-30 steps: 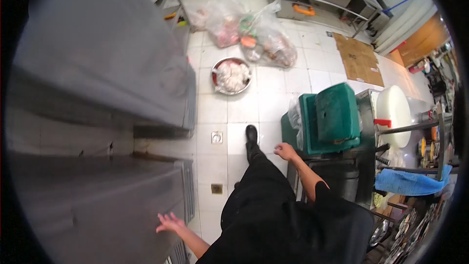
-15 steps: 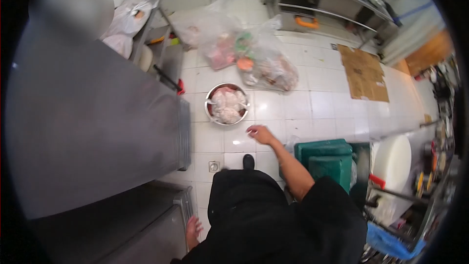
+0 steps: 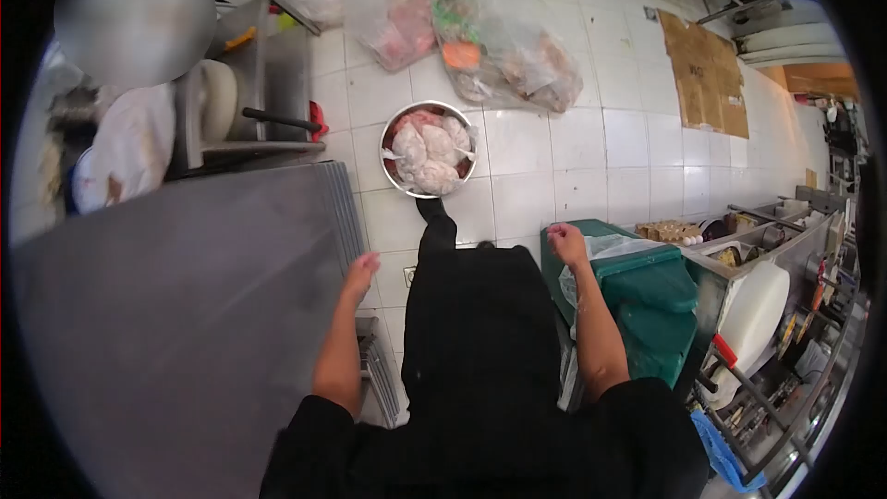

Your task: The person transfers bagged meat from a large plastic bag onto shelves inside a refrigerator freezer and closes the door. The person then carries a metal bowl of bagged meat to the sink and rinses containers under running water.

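My left hand (image 3: 361,275) is raised beside the edge of the large grey surface on my left, its fingers loosely open and nothing seen in them. My right hand (image 3: 566,243) hovers above the green plastic bin (image 3: 644,277), fingers half bent and apart, with nothing visible in it. On the tiled floor in front of me sits a round metal bowl (image 3: 391,175). Several knotted clear bags of pale, pinkish food (image 3: 435,176) fill it, with redder pieces beneath. My dark shoe (image 3: 429,210) is close to the bowl's near rim.
Large clear bags (image 3: 536,74) of food lie on the floor beyond the bowl. Flattened cardboard (image 3: 704,74) is at the right. A grey flat top (image 3: 203,314) borders my left. Metal counters with a white round board (image 3: 755,314) and an egg tray (image 3: 667,230) stand right.
I have moved forward, and the bowl is now nearer my feet. My left hand has risen into fuller view. My right hand has drawn back from near the bowl to above the bin.
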Action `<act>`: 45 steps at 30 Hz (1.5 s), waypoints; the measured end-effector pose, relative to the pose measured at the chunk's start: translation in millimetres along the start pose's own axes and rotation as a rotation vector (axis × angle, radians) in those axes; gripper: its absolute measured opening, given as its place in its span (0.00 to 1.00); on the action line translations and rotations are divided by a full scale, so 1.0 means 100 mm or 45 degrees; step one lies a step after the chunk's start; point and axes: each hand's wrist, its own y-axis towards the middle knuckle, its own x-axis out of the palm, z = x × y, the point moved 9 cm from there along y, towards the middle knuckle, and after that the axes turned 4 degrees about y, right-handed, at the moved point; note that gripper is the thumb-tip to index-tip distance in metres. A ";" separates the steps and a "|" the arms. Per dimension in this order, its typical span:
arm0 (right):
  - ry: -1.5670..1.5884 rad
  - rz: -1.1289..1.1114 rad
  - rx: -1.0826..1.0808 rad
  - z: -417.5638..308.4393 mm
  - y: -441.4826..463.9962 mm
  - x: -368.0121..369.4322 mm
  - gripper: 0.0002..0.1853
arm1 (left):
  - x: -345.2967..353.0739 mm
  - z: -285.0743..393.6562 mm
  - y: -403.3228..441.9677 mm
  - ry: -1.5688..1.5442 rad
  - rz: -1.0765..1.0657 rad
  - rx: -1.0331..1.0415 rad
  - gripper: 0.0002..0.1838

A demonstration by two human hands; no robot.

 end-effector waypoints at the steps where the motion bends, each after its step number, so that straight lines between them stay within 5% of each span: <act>1: -0.012 -0.009 0.039 0.08 0.15 0.18 0.10 | -0.09 0.17 0.38 0.110 -0.026 0.056 0.17; 4: -0.145 -0.023 -0.167 0.32 0.86 0.86 0.09 | -0.40 0.31 2.00 0.399 0.139 0.333 0.15; 7: -0.296 -0.116 -0.193 0.83 1.87 1.86 0.12 | -0.45 0.42 3.46 0.590 0.082 0.305 0.19; 8: -0.544 -0.076 -0.567 0.94 2.21 2.21 0.14 | -0.42 0.26 4.08 1.042 0.030 0.407 0.21; 9: -0.648 -0.358 -0.498 1.21 2.57 2.60 0.16 | -0.31 0.48 4.31 1.062 -0.006 0.410 0.25; 11: 0.112 -0.247 0.488 1.50 2.99 2.88 0.18 | -0.19 0.78 4.94 1.056 0.059 0.450 0.29; 14: 0.406 -0.004 0.562 1.78 3.54 3.36 0.17 | 0.16 0.92 5.36 0.695 0.193 0.230 0.29; 17: 0.135 -0.062 0.201 1.54 3.86 3.47 0.15 | 0.13 0.15 6.16 0.520 0.173 0.120 0.29; 19: 0.227 -0.129 0.289 1.62 3.87 3.48 0.17 | 0.06 0.33 5.92 0.925 0.412 0.150 0.20; 22: 0.041 -0.005 0.185 1.46 3.93 3.19 0.17 | 0.08 0.35 5.71 1.117 0.268 0.374 0.13; 23: 0.061 0.013 0.169 1.44 3.94 3.08 0.17 | -0.03 0.08 5.79 1.208 0.275 0.253 0.13; 26: 0.290 -0.007 0.183 1.47 3.94 2.67 0.15 | 0.20 -0.18 5.30 0.667 0.121 0.082 0.07; 29: 0.413 0.217 0.123 1.43 3.77 2.12 0.14 | 0.64 0.04 4.65 0.754 0.225 0.128 0.08; 31: 0.427 0.275 0.128 1.27 3.55 1.69 0.14 | 0.85 -0.30 4.48 0.101 0.182 0.116 0.10; 36: 0.245 0.456 -0.127 1.20 3.29 0.89 0.12 | 1.44 0.48 3.80 -0.001 0.486 0.300 0.08; 39: 0.762 0.459 0.184 1.26 2.99 0.51 0.07 | 1.57 1.17 3.35 0.050 0.562 0.302 0.08; 41: 0.402 0.617 0.056 0.89 2.73 -0.04 0.06 | 1.53 1.69 3.01 0.197 0.687 0.362 0.07; 44: 0.479 0.658 0.088 0.60 2.16 -0.60 0.07 | 1.54 2.53 2.32 0.014 0.588 0.429 0.05; 45: 0.476 0.740 0.017 0.44 1.98 -0.85 0.07 | 1.41 2.83 2.02 0.403 0.668 0.375 0.06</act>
